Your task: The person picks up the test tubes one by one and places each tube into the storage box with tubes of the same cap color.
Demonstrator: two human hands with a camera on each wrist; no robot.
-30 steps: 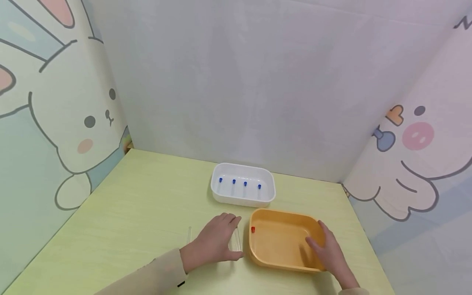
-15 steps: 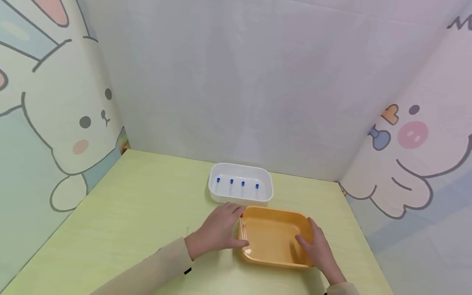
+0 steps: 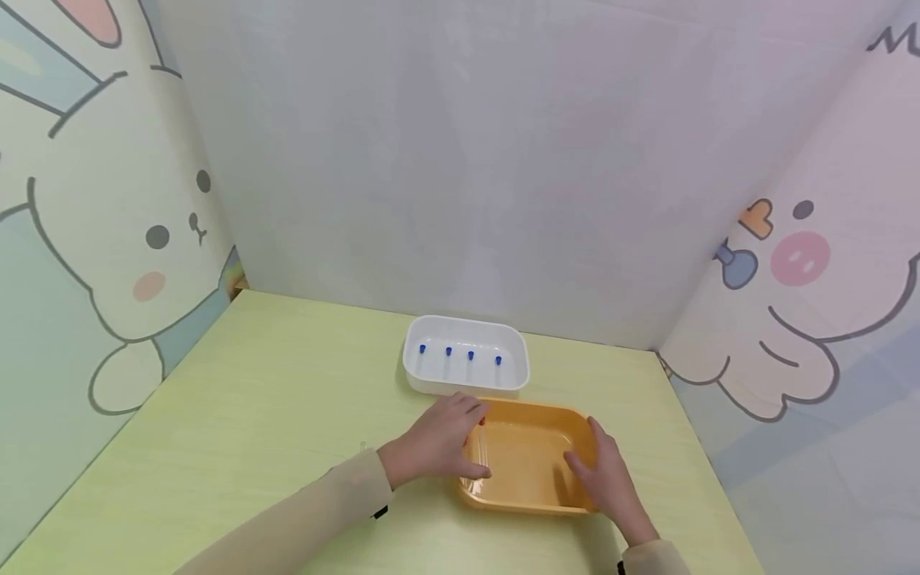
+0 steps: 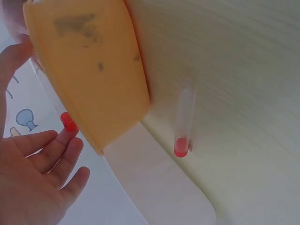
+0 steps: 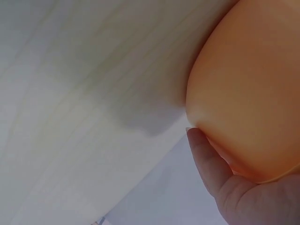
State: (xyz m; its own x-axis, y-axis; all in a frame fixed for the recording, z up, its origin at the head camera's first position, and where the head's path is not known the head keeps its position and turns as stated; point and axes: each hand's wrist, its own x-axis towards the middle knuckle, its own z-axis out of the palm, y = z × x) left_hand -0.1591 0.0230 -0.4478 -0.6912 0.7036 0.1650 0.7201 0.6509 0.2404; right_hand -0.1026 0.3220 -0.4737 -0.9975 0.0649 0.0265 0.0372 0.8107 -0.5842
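Note:
My left hand point(image 3: 440, 441) is over the left end of the orange plastic tub point(image 3: 528, 509). Its thumb and fingertips pinch a clear test tube point(image 3: 483, 454) with a red cap point(image 4: 69, 122), lengthwise by the rim. Another red cap point(image 3: 465, 441) shows beside it at the tub's left wall. My right hand point(image 3: 607, 479) grips the tub's right rim, thumb inside and fingers outside. In the left wrist view, a further red-capped test tube point(image 4: 185, 112) lies on the table; in the head view the left sleeve mostly hides it.
Behind the orange tub stands a white plastic tub point(image 3: 413, 375) with several blue-capped tubes point(image 3: 470, 356) in a row. The pale green table point(image 3: 309, 375) meets a grey cloth wall point(image 3: 431, 160) at the back, with cartoon-printed panels at both sides.
My left hand has moved right, carrying the red-capped test tube from the table to over the orange tub. The orange tub has shifted left toward it, with my right hand still at its rim.

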